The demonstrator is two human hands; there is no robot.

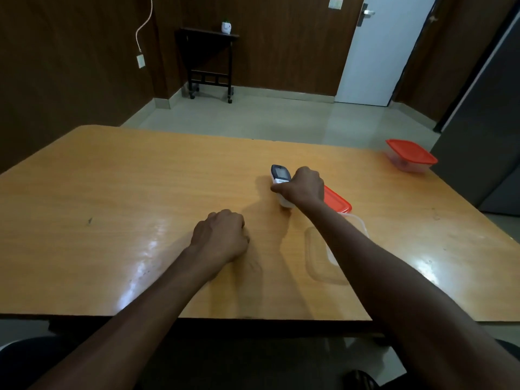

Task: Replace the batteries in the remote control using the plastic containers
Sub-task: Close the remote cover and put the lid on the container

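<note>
My right hand (pixel 305 187) grips a white remote control (pixel 280 174) with a dark display, its lower end resting on the wooden table (pixel 112 192). My left hand (pixel 221 235) rests on the table as a closed fist; I cannot tell if anything is inside it. A clear plastic container (pixel 320 257) sits open under my right forearm, partly hidden. Its red lid (pixel 337 199) lies just behind it, to the right of my right hand. A second container with a red lid on (pixel 409 156) stands at the far right corner.
The table's near edge runs below my forearms. A dark grey cabinet (pixel 484 136) stands close to the table's right side. Tiled floor, a small dark side table (pixel 209 60) and a white door (pixel 380 52) lie beyond the far edge.
</note>
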